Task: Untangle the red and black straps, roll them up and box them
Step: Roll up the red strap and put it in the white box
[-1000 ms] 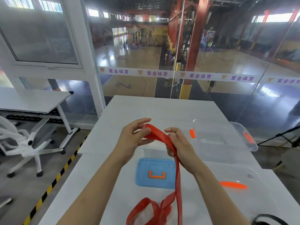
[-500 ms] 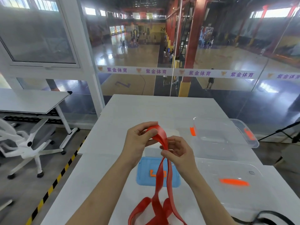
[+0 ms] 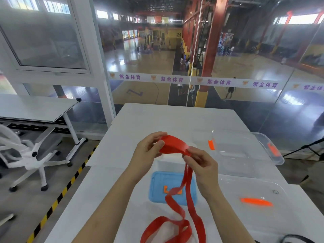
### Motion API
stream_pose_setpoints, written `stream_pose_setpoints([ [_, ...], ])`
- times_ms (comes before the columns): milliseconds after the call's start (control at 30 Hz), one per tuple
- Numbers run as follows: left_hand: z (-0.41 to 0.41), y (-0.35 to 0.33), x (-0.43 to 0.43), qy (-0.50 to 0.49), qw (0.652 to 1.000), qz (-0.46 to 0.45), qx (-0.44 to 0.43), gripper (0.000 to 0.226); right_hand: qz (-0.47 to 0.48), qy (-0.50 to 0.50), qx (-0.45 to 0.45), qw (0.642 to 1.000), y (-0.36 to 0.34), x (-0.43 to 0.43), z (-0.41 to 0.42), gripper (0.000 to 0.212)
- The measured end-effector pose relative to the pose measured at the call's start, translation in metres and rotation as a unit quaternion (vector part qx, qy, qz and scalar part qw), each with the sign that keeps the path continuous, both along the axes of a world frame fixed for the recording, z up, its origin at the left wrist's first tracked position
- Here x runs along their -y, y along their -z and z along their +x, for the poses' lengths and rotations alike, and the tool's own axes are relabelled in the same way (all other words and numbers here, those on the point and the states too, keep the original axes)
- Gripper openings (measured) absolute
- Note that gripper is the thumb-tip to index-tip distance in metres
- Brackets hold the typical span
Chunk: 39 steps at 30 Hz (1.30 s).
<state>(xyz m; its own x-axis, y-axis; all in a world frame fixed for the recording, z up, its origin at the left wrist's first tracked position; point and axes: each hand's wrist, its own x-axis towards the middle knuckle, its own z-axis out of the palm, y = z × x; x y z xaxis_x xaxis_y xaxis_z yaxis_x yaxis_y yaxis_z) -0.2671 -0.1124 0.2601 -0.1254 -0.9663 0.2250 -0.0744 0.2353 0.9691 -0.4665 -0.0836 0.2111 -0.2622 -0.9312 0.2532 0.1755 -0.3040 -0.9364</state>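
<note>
The red strap (image 3: 175, 146) is stretched between my two hands above the white table (image 3: 157, 118). My left hand (image 3: 149, 151) pinches its folded end at the upper left. My right hand (image 3: 203, 163) grips it just to the right, and two lengths hang down from there to loose loops (image 3: 175, 227) on the table near me. A bit of the black strap (image 3: 294, 240) shows at the bottom right edge. A clear plastic box (image 3: 249, 151) with orange clips stands at the right.
A blue lid with an orange handle (image 3: 157, 190) lies under the hanging strap. A clear lid with an orange handle (image 3: 256, 202) lies at the right front. A white chair (image 3: 31, 155) and another table (image 3: 35, 107) stand to the left. Glass wall behind.
My hands have drawn a little apart, spreading the strap's top flat between them. The hanging lengths have shifted and more strap lies looped on the table.
</note>
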Motion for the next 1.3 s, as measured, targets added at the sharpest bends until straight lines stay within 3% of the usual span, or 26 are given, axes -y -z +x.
stream_pose_setpoints([
  [133, 0.014, 0.008, 0.002, 0.022, 0.978, -0.055, 0.201, 0.023, -0.013, -0.019, -0.106, 0.994, -0.006, 0.004, -0.010, 0.029],
  [267, 0.020, 0.000, -0.002, 0.056, 0.969, -0.057, 0.234, 0.017, -0.019, -0.041, -0.263, 0.964, -0.010, 0.006, -0.019, 0.025],
  [400, 0.015, -0.007, -0.001, 0.075, 0.919, -0.040, 0.386, 0.010, -0.014, -0.078, -0.311, 0.947, -0.017, 0.003, -0.019, 0.022],
  [533, 0.009, -0.006, -0.005, 0.091, 0.900, -0.028, 0.426, 0.027, -0.012, -0.123, -0.334, 0.934, -0.019, 0.001, -0.015, 0.019],
  [667, 0.009, -0.003, -0.009, 0.116, 0.946, 0.027, 0.300, 0.023, -0.005, -0.122, -0.310, 0.943, -0.023, -0.003, -0.014, 0.016],
  [800, 0.007, -0.002, -0.012, 0.116, 0.958, 0.030, 0.261, 0.026, -0.009, -0.118, -0.298, 0.947, -0.022, -0.005, -0.010, 0.019],
  [900, 0.005, -0.004, -0.015, 0.095, 0.978, 0.027, 0.183, 0.026, -0.015, -0.103, -0.245, 0.964, -0.017, -0.008, -0.007, 0.027],
  [1167, 0.002, -0.011, -0.022, 0.043, 0.999, -0.003, -0.021, 0.037, 0.010, -0.061, -0.174, 0.983, -0.007, -0.013, 0.000, 0.036],
  [1300, 0.001, -0.009, -0.023, 0.009, 0.999, -0.010, -0.032, 0.037, -0.002, -0.019, -0.170, 0.985, -0.011, -0.016, 0.001, 0.037],
])
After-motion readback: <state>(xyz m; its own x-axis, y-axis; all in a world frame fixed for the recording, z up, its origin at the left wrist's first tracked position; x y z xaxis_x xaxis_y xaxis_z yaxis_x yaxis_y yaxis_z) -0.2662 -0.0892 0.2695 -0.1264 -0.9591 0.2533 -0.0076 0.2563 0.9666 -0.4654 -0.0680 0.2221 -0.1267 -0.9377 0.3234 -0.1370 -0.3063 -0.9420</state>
